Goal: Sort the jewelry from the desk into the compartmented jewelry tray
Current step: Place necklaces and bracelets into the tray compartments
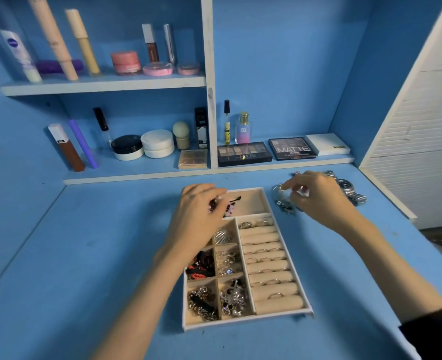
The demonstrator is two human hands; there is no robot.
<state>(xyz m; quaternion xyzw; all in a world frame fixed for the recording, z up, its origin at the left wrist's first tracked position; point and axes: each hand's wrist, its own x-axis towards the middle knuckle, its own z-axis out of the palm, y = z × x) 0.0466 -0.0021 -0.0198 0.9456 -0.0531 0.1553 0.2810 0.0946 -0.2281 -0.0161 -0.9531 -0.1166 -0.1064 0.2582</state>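
A beige compartmented jewelry tray (296,311) lies on the blue desk. Its right column holds rings in padded rolls (266,255); its left cells hold earrings, chains and dark bracelets. My left hand (196,216) hovers over the tray's far wide compartment, fingers closed on a small dark and pink jewelry piece (218,205). My right hand (316,196) is over a silver watch (283,198) on the desk just right of the tray, its fingertips pinching the band. Two more silver watches (349,189) lie behind that hand.
Shelves at the back carry cosmetics: eyeshadow palettes (244,153), jars (157,142), perfume bottles (242,128) and tubes. A white slatted panel (422,141) borders the desk on the right. Bare blue desk surface (98,255) spreads left of the tray.
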